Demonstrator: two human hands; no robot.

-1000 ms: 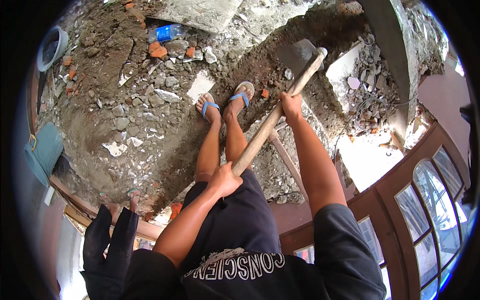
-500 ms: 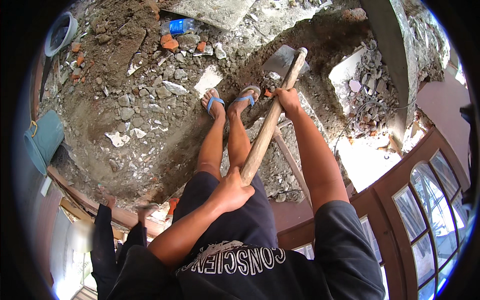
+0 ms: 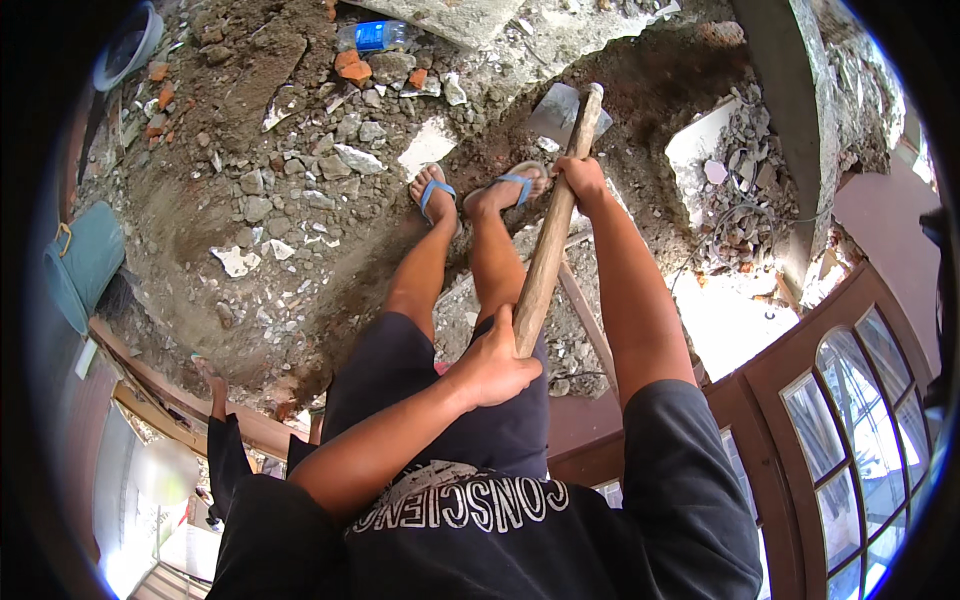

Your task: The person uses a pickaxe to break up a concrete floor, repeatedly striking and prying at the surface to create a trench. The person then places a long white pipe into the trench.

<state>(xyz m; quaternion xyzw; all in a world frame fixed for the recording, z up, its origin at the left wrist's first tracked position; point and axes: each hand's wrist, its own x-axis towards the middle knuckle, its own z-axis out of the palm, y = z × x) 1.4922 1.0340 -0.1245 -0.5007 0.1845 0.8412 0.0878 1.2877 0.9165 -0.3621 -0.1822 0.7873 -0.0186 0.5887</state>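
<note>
A hoe with a long, thick wooden handle (image 3: 550,245) slants across the front of my legs. Its flat grey metal blade (image 3: 560,115) rests at the soil in the trench, partly behind the handle's far end. My left hand (image 3: 497,365) is wrapped round the near end of the handle, above my dark shorts. Farther up, nearer the blade, my right hand (image 3: 580,180) grips the same handle. My feet, in blue-strapped flip-flops (image 3: 437,190), stand on the dirt just left of the blade.
Stony rubble (image 3: 300,190) covers the ground leftward. A plastic bottle (image 3: 372,36) lies by brick pieces (image 3: 352,67). A blue-grey bucket (image 3: 85,265) and a basin (image 3: 128,45) are far left. A concrete beam (image 3: 790,90) and glazed door (image 3: 850,420) stand right. Another person's leg (image 3: 215,390) shows lower left.
The near end of the hoe handle and my left hand have shifted right, so the handle stands steeper. My right foot has moved a little right. The other person's legs have changed position.
</note>
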